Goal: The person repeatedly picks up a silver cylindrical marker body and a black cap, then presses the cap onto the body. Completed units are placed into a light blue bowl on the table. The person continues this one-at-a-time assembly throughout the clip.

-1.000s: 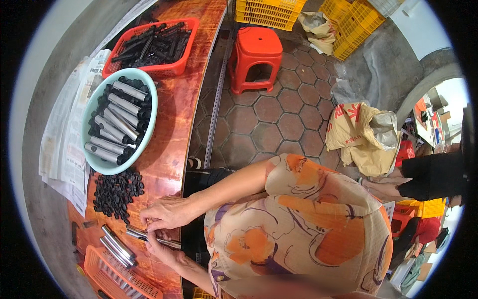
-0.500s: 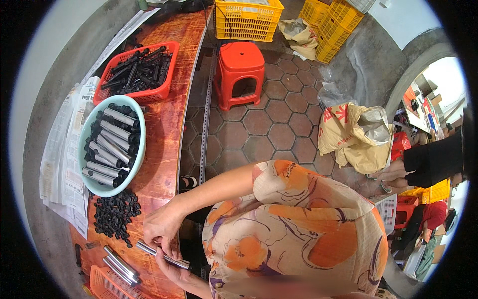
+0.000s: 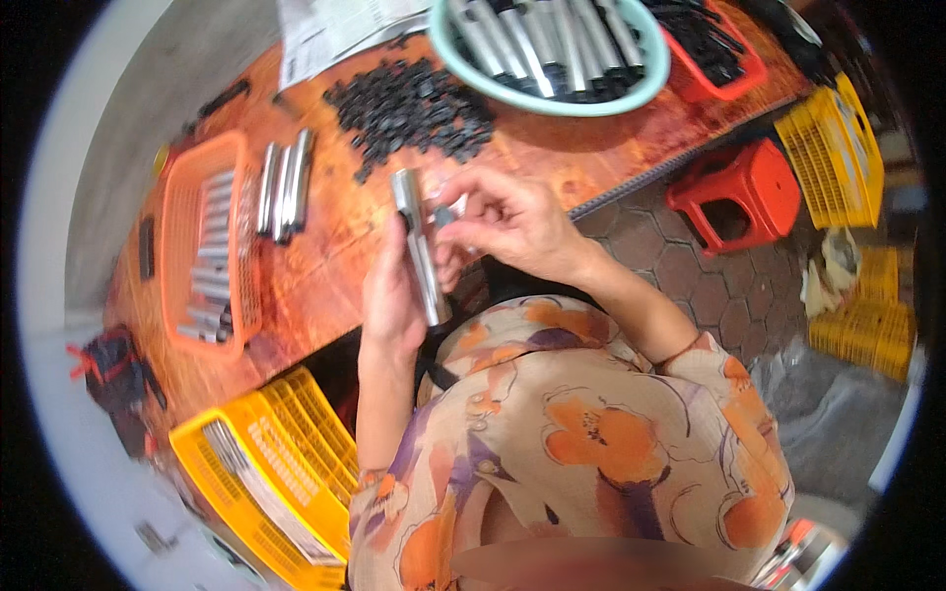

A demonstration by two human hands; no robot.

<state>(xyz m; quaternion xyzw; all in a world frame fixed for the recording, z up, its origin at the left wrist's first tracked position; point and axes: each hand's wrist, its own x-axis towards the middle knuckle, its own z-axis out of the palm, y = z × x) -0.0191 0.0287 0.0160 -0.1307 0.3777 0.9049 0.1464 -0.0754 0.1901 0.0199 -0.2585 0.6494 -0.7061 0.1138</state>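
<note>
My left hand (image 3: 387, 295) is closed around a shiny metal tube (image 3: 426, 271), held upright and slightly tilted over the table's near edge. Beside the tube's upper part, my right hand (image 3: 522, 227) pinches a small dark piece (image 3: 444, 214) between thumb and fingers; its exact kind is too blurred to tell. Just beyond the hands lies a loose heap of small black parts (image 3: 409, 113). Several similar metal tubes (image 3: 284, 187) rest side by side on the table to the left.
An orange basket (image 3: 248, 286) of tubes stands at the table's left. At the back are a pale blue basin (image 3: 552, 105) of black-ended tubes and a red basket (image 3: 746, 82) of black parts. A yellow crate (image 3: 296, 473) sits below left, a red stool (image 3: 764, 187) at right.
The view has swung round toward the table's left end. The tube now stands upright in my left hand, and my right hand has come off it, pinching a small dark piece.
</note>
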